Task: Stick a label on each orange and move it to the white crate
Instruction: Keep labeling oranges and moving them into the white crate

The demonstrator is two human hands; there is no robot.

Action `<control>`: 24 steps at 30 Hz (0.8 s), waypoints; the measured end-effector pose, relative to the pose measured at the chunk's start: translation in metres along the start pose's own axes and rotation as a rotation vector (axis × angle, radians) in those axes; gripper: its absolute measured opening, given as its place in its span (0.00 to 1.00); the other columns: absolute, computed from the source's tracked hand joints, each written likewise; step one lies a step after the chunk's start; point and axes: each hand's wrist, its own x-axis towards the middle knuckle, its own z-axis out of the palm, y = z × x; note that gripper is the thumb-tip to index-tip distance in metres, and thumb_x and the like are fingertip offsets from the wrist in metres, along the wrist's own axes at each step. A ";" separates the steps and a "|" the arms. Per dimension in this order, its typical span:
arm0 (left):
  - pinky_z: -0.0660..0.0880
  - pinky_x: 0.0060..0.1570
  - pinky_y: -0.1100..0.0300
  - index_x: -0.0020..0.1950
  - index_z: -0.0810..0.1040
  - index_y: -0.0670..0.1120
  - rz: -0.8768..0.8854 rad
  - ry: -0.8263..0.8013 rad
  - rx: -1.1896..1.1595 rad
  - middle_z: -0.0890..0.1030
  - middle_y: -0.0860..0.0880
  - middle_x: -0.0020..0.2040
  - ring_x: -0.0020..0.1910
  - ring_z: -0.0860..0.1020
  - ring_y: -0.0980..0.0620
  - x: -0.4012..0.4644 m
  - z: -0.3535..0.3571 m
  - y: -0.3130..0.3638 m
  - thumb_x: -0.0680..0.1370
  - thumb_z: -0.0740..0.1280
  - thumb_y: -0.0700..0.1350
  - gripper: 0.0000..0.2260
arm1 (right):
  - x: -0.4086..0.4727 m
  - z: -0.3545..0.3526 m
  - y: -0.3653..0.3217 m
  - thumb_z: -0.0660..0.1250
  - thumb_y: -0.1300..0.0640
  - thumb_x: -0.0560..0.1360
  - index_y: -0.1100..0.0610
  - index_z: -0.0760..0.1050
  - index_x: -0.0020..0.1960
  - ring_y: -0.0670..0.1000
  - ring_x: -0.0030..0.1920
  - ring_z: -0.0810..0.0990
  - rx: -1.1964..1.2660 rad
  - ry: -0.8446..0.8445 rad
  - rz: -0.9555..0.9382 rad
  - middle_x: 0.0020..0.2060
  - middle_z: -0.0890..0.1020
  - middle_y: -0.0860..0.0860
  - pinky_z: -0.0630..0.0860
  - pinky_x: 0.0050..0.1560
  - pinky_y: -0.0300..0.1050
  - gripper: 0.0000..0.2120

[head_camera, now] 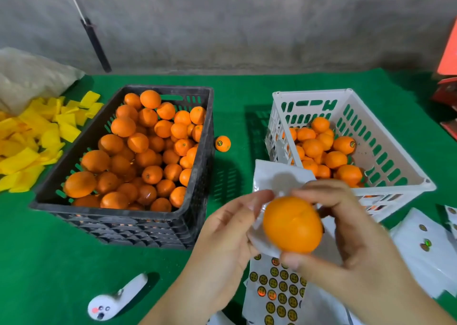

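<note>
The right hand [356, 228] gripped an orange [293, 224] over the sticker sheet [279, 292], likely for easy labelling. The left hand [230, 228] pinched a backing sheet [277, 176]. The white crate [385, 151] sat at one o'clock, the black crate [197, 156] at ten.

Head view, down over green table [74, 263]

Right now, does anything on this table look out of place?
Yes. One labelled orange sits loose on the green cloth between the black crate and the white crate, in neither. Elsewhere, oranges are in crates or in the right hand.
</note>
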 end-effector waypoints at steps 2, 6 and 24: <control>0.80 0.54 0.61 0.59 0.86 0.51 0.076 0.084 0.084 0.86 0.47 0.58 0.58 0.84 0.50 0.000 0.003 0.001 0.73 0.79 0.52 0.16 | 0.017 -0.020 0.008 0.78 0.34 0.68 0.38 0.74 0.67 0.53 0.66 0.77 -0.054 0.155 -0.002 0.66 0.76 0.47 0.77 0.62 0.45 0.30; 0.77 0.47 0.66 0.40 0.83 0.49 0.160 0.100 0.212 0.83 0.50 0.42 0.44 0.80 0.55 0.000 -0.001 0.006 0.73 0.74 0.40 0.05 | 0.049 -0.050 0.033 0.70 0.31 0.68 0.47 0.66 0.79 0.57 0.76 0.60 -0.464 0.370 0.301 0.74 0.62 0.56 0.65 0.75 0.52 0.44; 0.75 0.57 0.53 0.69 0.74 0.43 -0.314 0.156 1.753 0.79 0.42 0.65 0.60 0.79 0.46 0.116 -0.170 0.084 0.83 0.62 0.35 0.15 | 0.030 0.020 0.043 0.82 0.43 0.66 0.45 0.85 0.63 0.54 0.60 0.86 0.723 0.244 0.472 0.60 0.87 0.53 0.83 0.57 0.54 0.26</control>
